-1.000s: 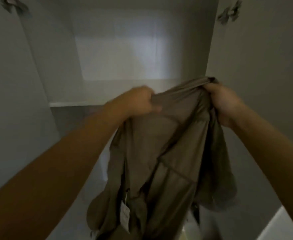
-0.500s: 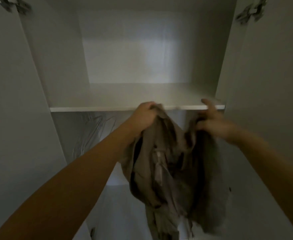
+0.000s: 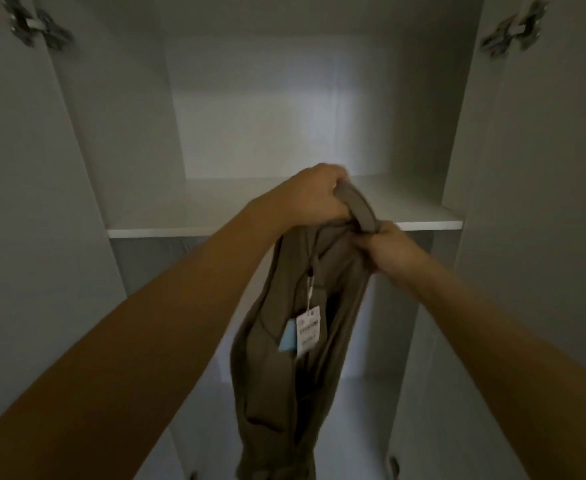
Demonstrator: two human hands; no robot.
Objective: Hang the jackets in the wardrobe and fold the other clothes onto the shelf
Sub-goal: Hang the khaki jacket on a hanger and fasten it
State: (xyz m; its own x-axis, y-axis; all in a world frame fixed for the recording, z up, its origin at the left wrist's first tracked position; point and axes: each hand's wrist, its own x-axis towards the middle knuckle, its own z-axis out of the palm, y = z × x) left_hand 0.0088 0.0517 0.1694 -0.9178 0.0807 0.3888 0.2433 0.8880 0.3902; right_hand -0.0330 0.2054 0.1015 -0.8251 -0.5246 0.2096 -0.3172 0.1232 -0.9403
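We see printed marks on the white hang tag (image 3: pixel 308 326) dangling from the brown garment (image 3: pixel 284 358), too blurred to read.

The olive-brown cloth garment (image 3: pixel 305 341) looks soft and matt, its weave smooth, with a thicker folded band at its 12 o'clock end. A white paper price tag (image 3: pixel 308 329) with a pale blue card (image 3: pixel 287 338) beside it hangs against the fabric; both look flat and matt. The white flat wardrobe shelf (image 3: pixel 187 216) has a smooth, faintly satin laminate surface. At 10 and 2 o'clock, silvery metal door hinges (image 3: pixel 33 26) show a dull shine against smooth matt grey-white wardrobe doors (image 3: pixel 25 202).
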